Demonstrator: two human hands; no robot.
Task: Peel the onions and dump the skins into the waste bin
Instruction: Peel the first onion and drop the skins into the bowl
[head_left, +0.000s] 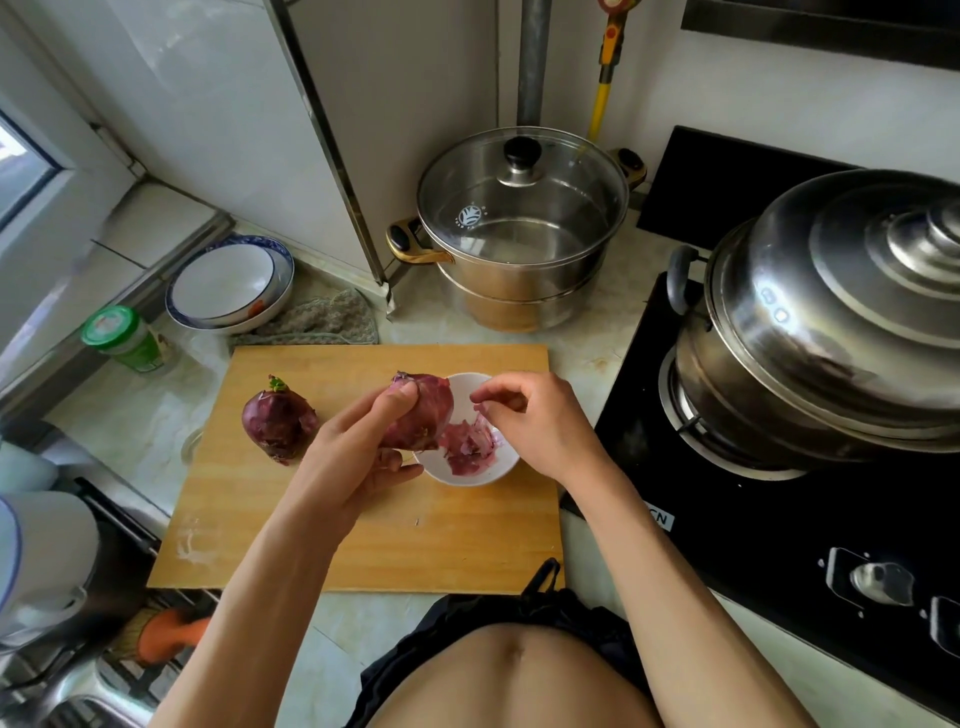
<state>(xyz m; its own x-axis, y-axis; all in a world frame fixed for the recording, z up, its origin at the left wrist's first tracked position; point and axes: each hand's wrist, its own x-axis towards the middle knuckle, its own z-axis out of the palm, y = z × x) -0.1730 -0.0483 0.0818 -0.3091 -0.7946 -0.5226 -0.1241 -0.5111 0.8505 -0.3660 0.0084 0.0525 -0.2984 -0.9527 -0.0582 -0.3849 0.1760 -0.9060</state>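
Observation:
My left hand (358, 447) grips a red onion (423, 413) and holds it over the left rim of a small white bowl (480, 470) on the wooden cutting board (363, 535). Purple onion skins (470, 441) lie in the bowl. Just right of the held onion, over the bowl, my right hand (530, 415) pinches a thin strip of skin. A second red onion (278, 423) with a green sprout sits on the board at the left. No waste bin is in view.
A steel pot with a glass lid (519, 228) stands behind the board. A big lidded steel pot (821, 338) sits on the black gas stove (779, 545) at the right. Stacked plates (228, 283), a green-capped jar (127, 338) and a cloth (322, 319) lie at the back left.

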